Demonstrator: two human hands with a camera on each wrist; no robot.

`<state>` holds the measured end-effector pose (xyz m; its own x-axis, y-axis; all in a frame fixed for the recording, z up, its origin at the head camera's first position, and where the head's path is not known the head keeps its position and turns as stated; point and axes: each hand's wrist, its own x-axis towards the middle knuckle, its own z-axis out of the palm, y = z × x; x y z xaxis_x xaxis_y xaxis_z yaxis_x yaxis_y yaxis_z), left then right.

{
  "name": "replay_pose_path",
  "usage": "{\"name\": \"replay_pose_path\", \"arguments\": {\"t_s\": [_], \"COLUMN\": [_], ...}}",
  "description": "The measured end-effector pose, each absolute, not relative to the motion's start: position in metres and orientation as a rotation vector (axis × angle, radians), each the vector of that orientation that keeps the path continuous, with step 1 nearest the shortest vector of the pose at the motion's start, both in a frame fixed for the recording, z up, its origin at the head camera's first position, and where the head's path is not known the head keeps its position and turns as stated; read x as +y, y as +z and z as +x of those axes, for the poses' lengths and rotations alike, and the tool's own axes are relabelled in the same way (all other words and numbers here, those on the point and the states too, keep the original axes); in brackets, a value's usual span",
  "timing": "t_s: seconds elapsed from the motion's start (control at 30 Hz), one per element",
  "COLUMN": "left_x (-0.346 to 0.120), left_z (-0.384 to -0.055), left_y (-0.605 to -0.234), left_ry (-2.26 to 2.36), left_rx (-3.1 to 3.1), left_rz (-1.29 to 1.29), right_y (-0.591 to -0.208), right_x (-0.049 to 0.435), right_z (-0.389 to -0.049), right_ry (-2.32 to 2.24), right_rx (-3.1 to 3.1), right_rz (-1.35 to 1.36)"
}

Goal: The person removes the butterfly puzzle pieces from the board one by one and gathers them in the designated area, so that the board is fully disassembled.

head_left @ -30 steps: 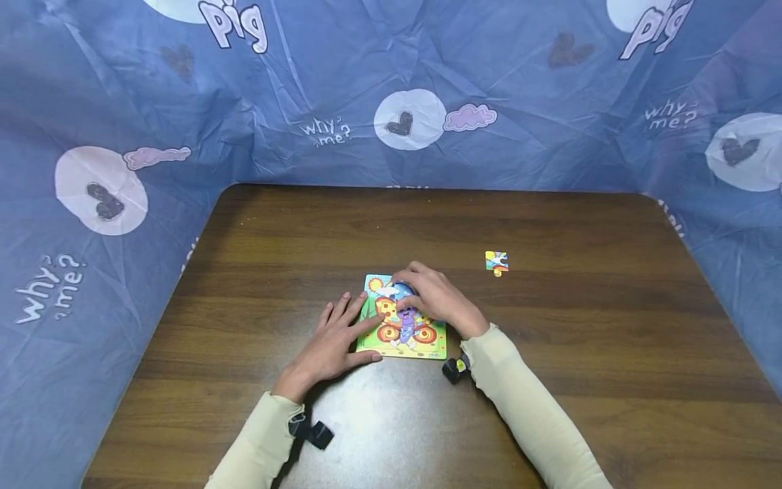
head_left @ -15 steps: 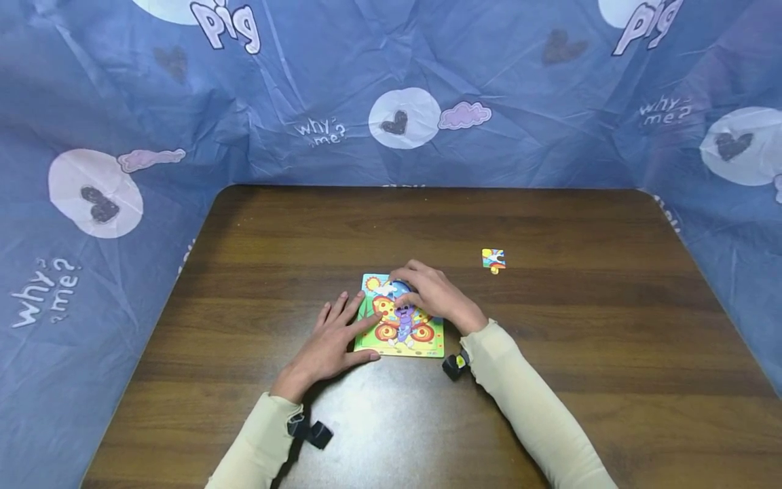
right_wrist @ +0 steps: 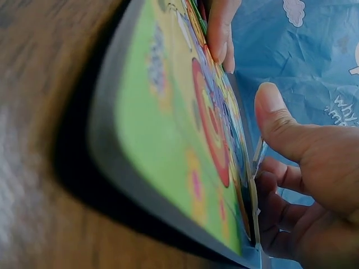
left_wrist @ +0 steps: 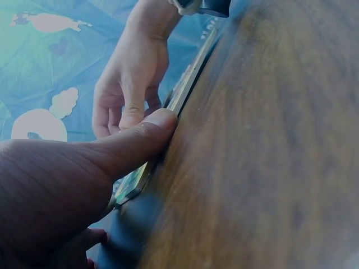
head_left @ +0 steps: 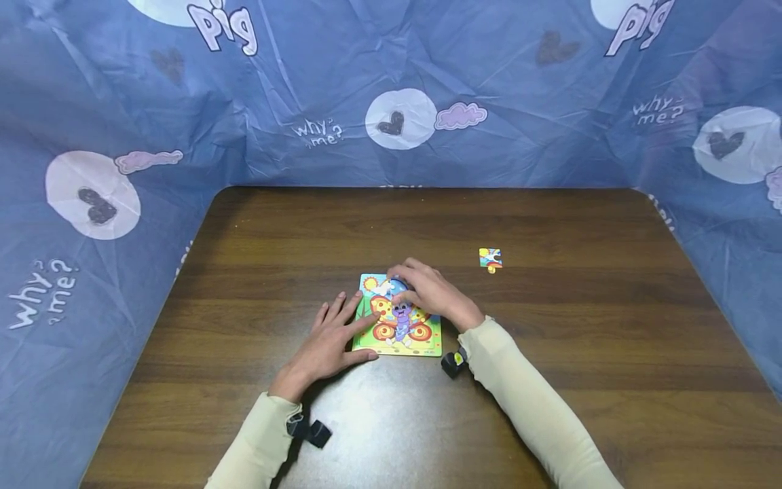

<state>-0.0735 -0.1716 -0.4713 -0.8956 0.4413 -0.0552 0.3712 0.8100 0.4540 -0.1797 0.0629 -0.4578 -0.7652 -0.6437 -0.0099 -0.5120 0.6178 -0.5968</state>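
Observation:
A butterfly jigsaw puzzle (head_left: 403,343) lies flat on the table in the head view, framed by its green and yellow board. My left hand (head_left: 328,343) rests over its left side with fingers spread, the thumb (left_wrist: 160,119) along the near edge in the left wrist view. Over the upper right of the picture, my right hand (head_left: 434,291) pinches a blue puzzle piece (head_left: 398,288). Its thin edge (right_wrist: 258,157) shows tilted between thumb and fingers in the right wrist view. The right hand hides the puzzle's upper right corner.
One loose puzzle piece (head_left: 490,259) lies on the brown wooden table (head_left: 580,292), behind and right of the puzzle. A blue printed cloth (head_left: 342,75) hangs around the table's back and sides. Black wrist cameras sit on both sleeves.
The head view has shifted slightly, so the scene sits a little further left. Both hands keep their places on the puzzle, with barely any visible movement.

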Motion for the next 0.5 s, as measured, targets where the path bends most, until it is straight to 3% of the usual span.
{"name": "replay_pose_path", "arguments": {"t_s": [0.5], "left_x": [-0.1722], "left_z": [-0.0743], "left_y": [-0.4726], "left_ry": [0.655], "left_rx": [2.842], "left_rz": [0.647], "right_y": [-0.4578], "right_x": [0.0605], "right_z": [-0.1818], "right_ry": [-0.871], "right_rx": [2.588], "right_rz": [-0.934]}}
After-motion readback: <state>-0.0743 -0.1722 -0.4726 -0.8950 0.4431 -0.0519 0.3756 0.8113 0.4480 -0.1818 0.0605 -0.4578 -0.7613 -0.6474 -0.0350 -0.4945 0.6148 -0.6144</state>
